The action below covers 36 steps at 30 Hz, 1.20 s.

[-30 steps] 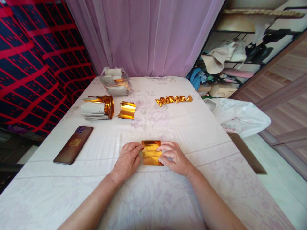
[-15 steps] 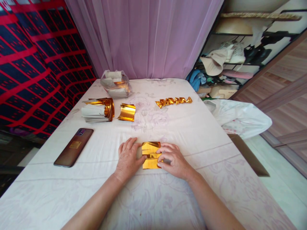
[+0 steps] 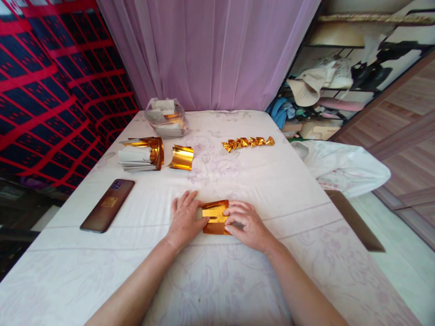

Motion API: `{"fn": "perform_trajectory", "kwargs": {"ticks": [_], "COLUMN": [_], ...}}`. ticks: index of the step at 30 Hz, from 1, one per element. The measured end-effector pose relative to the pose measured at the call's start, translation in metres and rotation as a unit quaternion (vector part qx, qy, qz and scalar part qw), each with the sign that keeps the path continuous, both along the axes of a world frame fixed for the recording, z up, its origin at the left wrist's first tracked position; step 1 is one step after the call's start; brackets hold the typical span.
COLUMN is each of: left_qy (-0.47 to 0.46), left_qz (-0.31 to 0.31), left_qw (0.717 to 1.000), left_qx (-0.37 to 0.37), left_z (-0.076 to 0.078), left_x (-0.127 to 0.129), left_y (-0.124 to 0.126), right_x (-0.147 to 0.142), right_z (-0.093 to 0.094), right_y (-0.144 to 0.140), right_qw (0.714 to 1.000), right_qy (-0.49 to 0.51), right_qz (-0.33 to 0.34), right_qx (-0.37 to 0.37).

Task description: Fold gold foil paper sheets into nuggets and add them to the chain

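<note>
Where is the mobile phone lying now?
In the head view, the mobile phone lies flat on the table's left side, left of the left hand.

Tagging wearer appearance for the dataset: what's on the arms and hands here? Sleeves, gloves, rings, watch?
Both forearms are bare up to the bottom edge of the picture, with no sleeves in view. The left hand and right hand wear no gloves. No watch, bracelet or ring shows on the wrists and fingers that are visible. No markings or cables.
</note>
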<state>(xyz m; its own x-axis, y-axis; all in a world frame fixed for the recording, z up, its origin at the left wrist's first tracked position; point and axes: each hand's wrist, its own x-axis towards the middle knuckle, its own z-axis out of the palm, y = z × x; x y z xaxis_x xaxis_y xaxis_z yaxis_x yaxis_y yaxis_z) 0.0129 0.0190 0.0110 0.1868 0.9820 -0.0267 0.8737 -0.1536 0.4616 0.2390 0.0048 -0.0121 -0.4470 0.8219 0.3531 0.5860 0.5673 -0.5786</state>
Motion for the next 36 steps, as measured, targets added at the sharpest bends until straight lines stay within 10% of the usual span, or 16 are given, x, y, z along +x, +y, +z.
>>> {"fn": "perform_trajectory", "kwargs": {"ticks": [14, 22, 36], "left_qy": [-0.240, -0.481, -0.398], "left_qz": [0.004, 0.013, -0.016], "left_qw": [0.971, 0.871, 0.916], "left_qx": [0.002, -0.100, -0.045], "left_z": [-0.012, -0.007, -0.016], "left_x": [0.004, 0.008, -0.001], "left_y": [-0.004, -0.006, -0.014], "right_x": [-0.011, -0.017, -0.022], "right_z": [0.004, 0.002, -0.010], "right_y": [0.001, -0.003, 0.001], "right_qw": [0.991, 0.973, 0.919], "right_qy": [0.057, 0.155, 0.304], "right_qz": [-0.103, -0.143, -0.152], "right_qx": [0.061, -0.090, -0.201]}}
